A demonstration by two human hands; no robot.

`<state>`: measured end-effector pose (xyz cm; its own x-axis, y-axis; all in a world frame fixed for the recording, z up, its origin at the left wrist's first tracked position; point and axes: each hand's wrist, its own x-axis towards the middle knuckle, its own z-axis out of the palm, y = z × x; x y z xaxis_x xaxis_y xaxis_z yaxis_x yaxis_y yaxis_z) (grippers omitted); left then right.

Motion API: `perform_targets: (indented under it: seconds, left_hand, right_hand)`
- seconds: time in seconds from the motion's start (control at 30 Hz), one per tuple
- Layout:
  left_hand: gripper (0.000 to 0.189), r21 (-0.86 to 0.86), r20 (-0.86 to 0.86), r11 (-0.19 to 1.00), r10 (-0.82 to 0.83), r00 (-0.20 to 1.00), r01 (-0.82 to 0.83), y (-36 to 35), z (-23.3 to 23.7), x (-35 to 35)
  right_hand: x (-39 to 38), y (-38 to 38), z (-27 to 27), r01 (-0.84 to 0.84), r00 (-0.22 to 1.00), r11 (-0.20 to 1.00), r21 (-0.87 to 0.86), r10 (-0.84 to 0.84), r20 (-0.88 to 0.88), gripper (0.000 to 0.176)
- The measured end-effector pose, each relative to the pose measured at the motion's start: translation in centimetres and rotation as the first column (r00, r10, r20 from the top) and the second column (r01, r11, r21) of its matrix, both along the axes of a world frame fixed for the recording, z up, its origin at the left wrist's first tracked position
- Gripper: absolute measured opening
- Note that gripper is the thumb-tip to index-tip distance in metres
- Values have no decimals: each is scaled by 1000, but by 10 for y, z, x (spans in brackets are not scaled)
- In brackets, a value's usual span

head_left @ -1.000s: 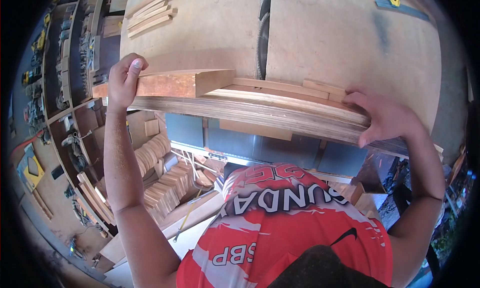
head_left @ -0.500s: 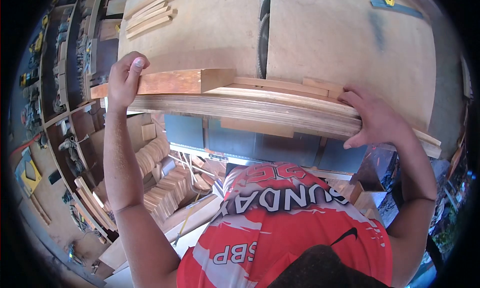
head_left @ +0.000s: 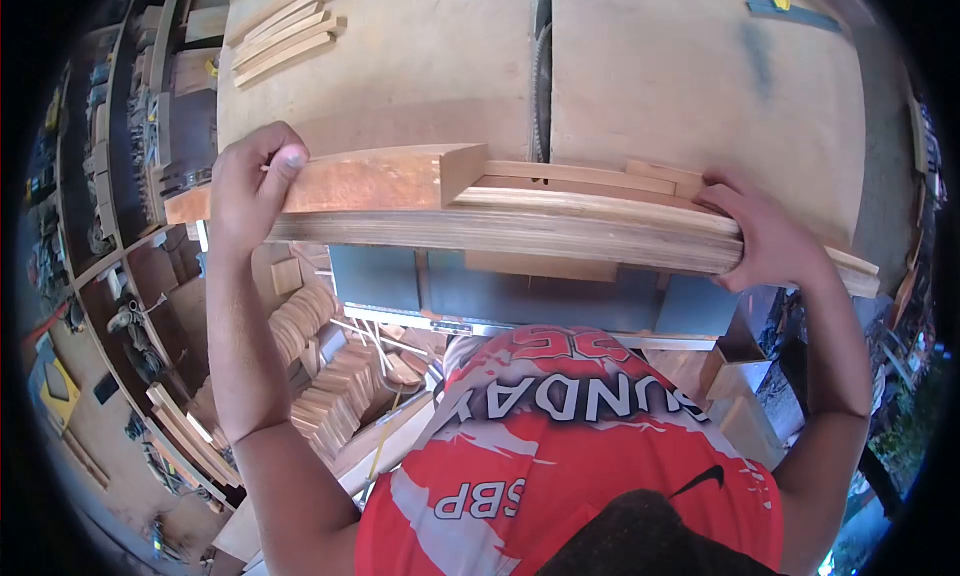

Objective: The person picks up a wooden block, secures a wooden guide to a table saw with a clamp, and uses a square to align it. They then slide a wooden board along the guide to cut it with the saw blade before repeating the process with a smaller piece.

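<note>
My left hand (head_left: 258, 188) is closed around a thick reddish wooden beam (head_left: 365, 183), its thumb over the top edge. The beam lies along a laminated plywood strip (head_left: 500, 234) that spans the front of the worktable. My right hand (head_left: 765, 231) is wrapped over the strip's right end, fingers on top and thumb underneath. Near those fingers lie thin wooden pieces (head_left: 600, 179) along the strip's far side. Beyond the beam's cut end, a circular saw blade (head_left: 543, 91) stands in a dark slot between two table panels.
Several narrow sticks (head_left: 290, 41) lie at the table's far left. A blue and yellow tool (head_left: 790, 14) rests at the far right. Stacked wood pieces (head_left: 340, 391) sit low on the left, beside shelves (head_left: 110, 166) of tools. Blue-grey panels (head_left: 540, 301) face me under the table edge.
The view has shifted a little. The beam's cut end appears slightly further right, closer to the blade slot. Both hands keep their holds.
</note>
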<state>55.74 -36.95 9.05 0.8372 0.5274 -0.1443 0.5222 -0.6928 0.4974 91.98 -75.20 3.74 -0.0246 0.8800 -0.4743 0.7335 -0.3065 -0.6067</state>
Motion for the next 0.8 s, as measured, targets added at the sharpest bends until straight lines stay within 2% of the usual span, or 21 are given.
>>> perform_targets:
  seconds: [0.07,0.1,0.17,0.2,0.43,0.7,0.8]
  left_hand:
    - [66,-61,-9,998,-31,999,30,-2,2,1]
    - [66,-73,-12,997,-32,999,31,-1,2,1]
    - [76,-41,-1,993,-110,994,110,0,1,1]
    - [78,-30,0,995,-97,995,97,-3,1,2]
    - [76,19,-40,993,-119,992,120,-2,3,8]
    - [79,27,-45,983,-182,982,184,4,-5,9]
    - [79,33,-47,988,-151,988,152,1,-1,9]
  right_hand:
    - [0,4,2,-8,1000,999,-41,9,3,84]
    - [0,6,3,-15,1000,997,-72,16,9,85]
    - [1,8,2,-13,1000,996,-85,14,11,86]
    - [0,8,3,-14,1000,996,-91,15,13,87]
    - [0,18,7,-27,999,988,-154,33,33,87]
    - [7,15,-3,-57,998,996,-63,57,3,85]
    - [7,16,-1,-65,998,996,-63,66,17,85]
